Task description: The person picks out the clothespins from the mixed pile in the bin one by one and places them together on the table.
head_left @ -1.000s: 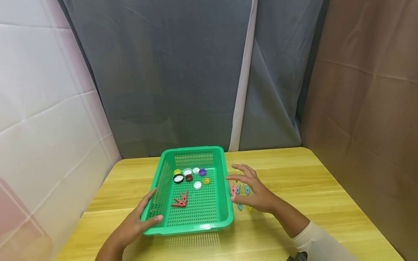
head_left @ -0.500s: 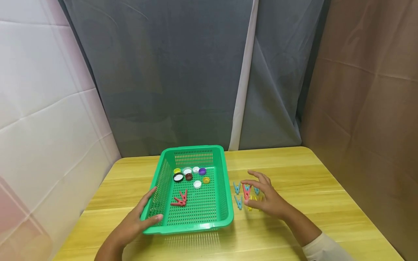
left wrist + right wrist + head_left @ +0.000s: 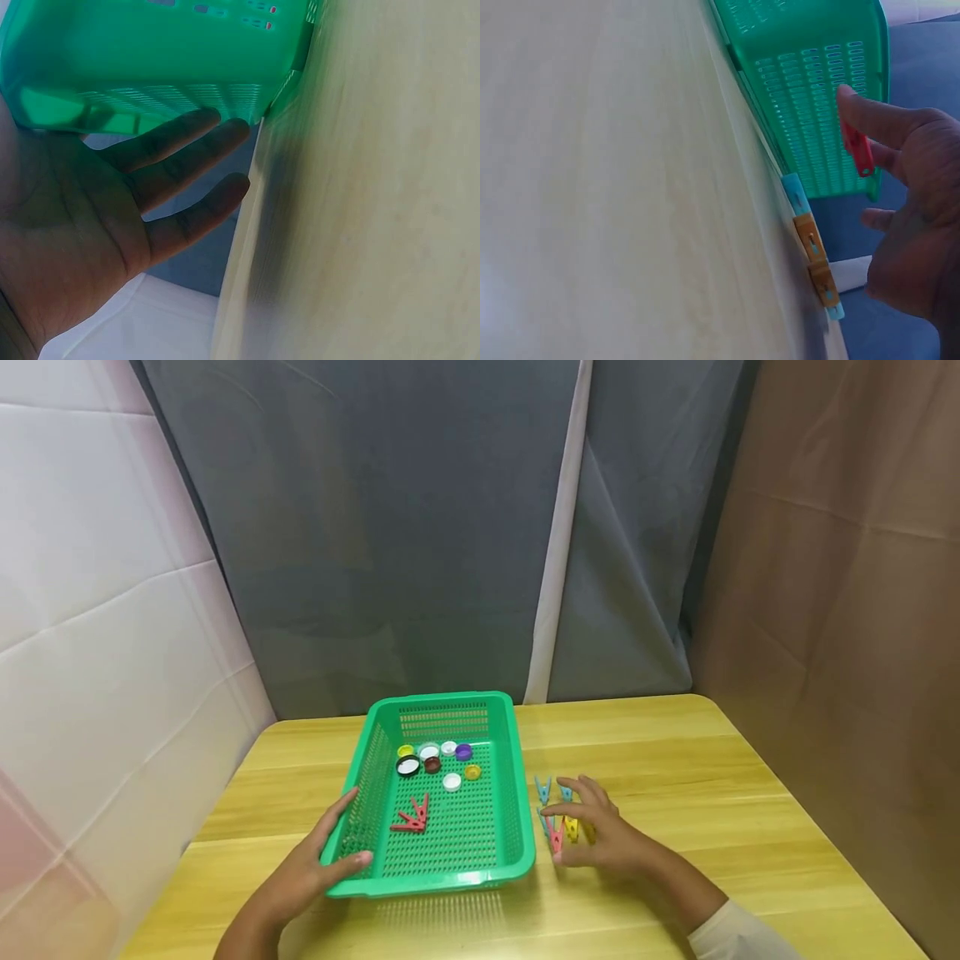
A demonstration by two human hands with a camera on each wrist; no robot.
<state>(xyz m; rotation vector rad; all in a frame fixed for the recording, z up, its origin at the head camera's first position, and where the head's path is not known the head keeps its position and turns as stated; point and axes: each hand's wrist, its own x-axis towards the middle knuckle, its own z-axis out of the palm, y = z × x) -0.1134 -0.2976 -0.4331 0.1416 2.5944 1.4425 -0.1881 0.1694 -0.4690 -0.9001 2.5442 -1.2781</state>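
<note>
My right hand (image 3: 603,839) pinches a red clothespin (image 3: 555,837) between thumb and fingers, beside the right wall of the green basket (image 3: 517,777). In the right wrist view that red clothespin (image 3: 859,150) is held above the table. Several blue clothespins (image 3: 543,789) and yellow clothespins (image 3: 572,829) lie under and around the hand. My left hand (image 3: 307,868) grips the basket's near left corner, thumb over the rim and fingers along the outer side. Inside the basket, red clothespins (image 3: 412,817) lie near the front.
Several bottle caps, among them a white cap (image 3: 452,782), a purple cap (image 3: 463,752) and a black-rimmed cap (image 3: 407,766), lie toward the basket's back. Everything stands on a wooden table (image 3: 675,760), with a grey curtain (image 3: 412,543) behind.
My right hand moved right, away from the basket's rim, then back left and nearer me, lower over the clothespins, with the red clothespin. Left hand and basket stayed nearly still.
</note>
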